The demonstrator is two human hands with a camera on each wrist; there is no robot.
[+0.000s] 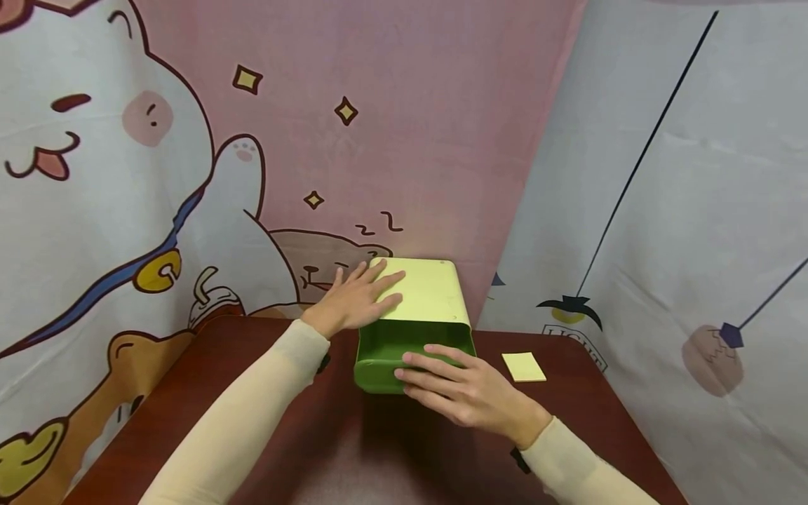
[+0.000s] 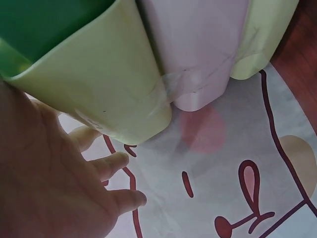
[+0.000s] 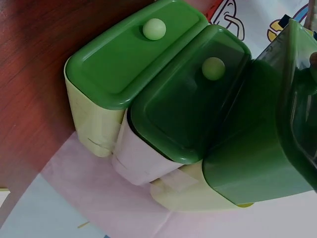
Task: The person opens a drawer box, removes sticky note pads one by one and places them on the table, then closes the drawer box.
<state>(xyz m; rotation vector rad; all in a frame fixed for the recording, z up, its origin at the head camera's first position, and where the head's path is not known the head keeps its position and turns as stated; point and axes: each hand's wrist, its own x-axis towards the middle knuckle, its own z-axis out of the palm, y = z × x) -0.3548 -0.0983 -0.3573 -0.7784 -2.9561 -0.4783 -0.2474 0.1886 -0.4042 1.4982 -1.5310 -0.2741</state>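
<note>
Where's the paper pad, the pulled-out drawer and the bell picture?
Paper pad (image 1: 523,366): head view, its top.
Pulled-out drawer (image 1: 377,378): head view, its front's left end.
Bell picture (image 1: 149,275): head view, its yellow left side.

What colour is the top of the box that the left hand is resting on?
Pale yellow; the box top shows best in the head view.

The right wrist view's right edge cuts off the pulled-out green drawer (image 3: 250,156).
</note>
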